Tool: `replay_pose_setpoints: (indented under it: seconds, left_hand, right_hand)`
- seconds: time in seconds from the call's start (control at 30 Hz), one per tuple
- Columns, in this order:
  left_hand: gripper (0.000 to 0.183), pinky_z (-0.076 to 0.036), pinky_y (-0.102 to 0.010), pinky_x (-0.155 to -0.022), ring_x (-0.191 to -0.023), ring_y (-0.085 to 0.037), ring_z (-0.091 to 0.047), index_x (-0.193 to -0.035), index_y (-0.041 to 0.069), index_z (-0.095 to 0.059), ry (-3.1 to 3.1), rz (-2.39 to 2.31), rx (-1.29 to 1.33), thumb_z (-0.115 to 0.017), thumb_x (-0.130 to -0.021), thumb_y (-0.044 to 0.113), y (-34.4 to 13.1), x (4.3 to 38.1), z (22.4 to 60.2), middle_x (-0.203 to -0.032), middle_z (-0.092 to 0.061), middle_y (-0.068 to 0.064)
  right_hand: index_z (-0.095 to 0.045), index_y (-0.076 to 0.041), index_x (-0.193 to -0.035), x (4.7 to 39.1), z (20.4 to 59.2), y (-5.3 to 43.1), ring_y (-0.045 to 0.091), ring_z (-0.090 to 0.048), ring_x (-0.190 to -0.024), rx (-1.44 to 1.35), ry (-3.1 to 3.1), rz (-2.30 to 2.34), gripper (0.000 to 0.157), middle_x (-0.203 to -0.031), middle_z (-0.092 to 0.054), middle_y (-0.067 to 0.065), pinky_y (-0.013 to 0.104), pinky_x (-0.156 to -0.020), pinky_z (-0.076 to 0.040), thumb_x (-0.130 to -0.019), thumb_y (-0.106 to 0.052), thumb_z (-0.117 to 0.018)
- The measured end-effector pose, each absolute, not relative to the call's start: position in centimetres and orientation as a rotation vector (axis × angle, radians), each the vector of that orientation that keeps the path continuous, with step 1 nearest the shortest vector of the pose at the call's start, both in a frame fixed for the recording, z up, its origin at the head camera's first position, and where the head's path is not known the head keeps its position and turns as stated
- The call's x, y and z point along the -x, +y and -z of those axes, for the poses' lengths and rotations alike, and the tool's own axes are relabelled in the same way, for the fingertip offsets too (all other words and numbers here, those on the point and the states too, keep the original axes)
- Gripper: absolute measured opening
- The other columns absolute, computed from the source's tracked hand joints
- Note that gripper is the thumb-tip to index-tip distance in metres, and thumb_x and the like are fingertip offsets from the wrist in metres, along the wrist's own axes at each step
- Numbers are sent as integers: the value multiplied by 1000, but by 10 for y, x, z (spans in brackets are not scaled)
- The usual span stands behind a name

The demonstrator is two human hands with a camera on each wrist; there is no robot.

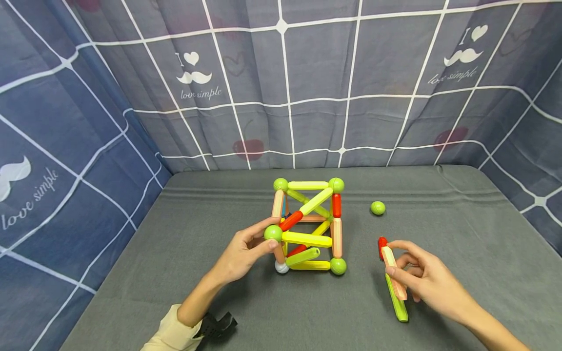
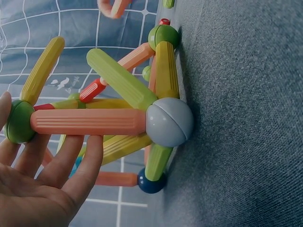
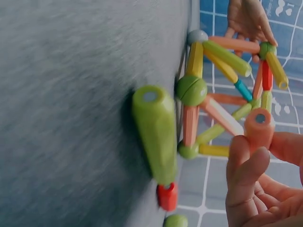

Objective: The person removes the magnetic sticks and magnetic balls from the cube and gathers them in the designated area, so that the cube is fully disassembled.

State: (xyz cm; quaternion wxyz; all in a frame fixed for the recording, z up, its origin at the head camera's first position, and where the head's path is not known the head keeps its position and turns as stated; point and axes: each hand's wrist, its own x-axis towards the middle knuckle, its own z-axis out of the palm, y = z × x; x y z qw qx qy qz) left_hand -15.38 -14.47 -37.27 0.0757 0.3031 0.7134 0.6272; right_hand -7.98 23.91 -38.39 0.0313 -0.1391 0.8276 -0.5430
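Observation:
A frame of magnetic rods and balls (image 1: 336,237) stands on the grey cloth, mostly yellow, green, red and peach. My left hand (image 1: 241,253) grips the green ball (image 1: 273,233) at its upper near-left corner. From that ball a yellow rod (image 2: 43,71) sticks out with a free end. Below it, a grey ball (image 2: 169,122) touches the cloth, and a light green rod (image 2: 120,79) slants up from it, also free at one end. To the right of the frame, my right hand (image 1: 423,275) pinches a peach rod (image 3: 260,127) between thumb and fingers, above the cloth.
A loose green rod (image 1: 398,304) lies beneath the right hand, with a short red rod (image 3: 167,196) beyond it. Farther back, one loose green ball (image 1: 377,208) sits on the cloth. Patterned curtain (image 1: 316,73) closes off the back and sides.

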Motion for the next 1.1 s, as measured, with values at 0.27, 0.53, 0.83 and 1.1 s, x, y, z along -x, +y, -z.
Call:
replay_pose_setpoints:
  seconds: [0.27,0.53,0.83,1.1]
  left_hand:
    - [48,-54,-34,-88,-99,-23,-66,-144,1,-47,2149,-1878,-909,-61,-98,5,-145,154,372,-119,-63,-18]
    - [48,-54,-35,-88,-99,-23,-66,-144,2,-47,2138,-1886,-898,-61,-98,5,-145,154,372,-121,-63,-19]
    - [49,-54,-34,-88,-100,-23,-66,-145,1,-46,2136,-1883,-901,-61,-98,5,-144,154,372,-121,-63,-20]
    - [49,-54,-35,-87,-99,-23,-66,-145,1,-47,2137,-1884,-908,-61,-97,4,-145,155,372,-120,-63,-19]
  right_hand:
    - [-51,-6,-125,71,400,258,16,-54,-45,347,2668,1528,37,-85,-56,4,31,-38,-44,-93,-11,-69]
    - [-52,-3,-121,73,417,270,15,-54,-47,403,2619,1466,31,-79,-54,1,30,-39,-45,-94,-9,-68]
    - [-49,2,-122,75,423,274,15,-53,-45,460,2521,1477,32,-76,-54,4,33,-37,-47,-95,-6,-65]
    - [-49,3,-123,75,419,271,13,-53,-45,447,2518,1441,35,-76,-56,4,33,-38,-47,-96,-12,-66]
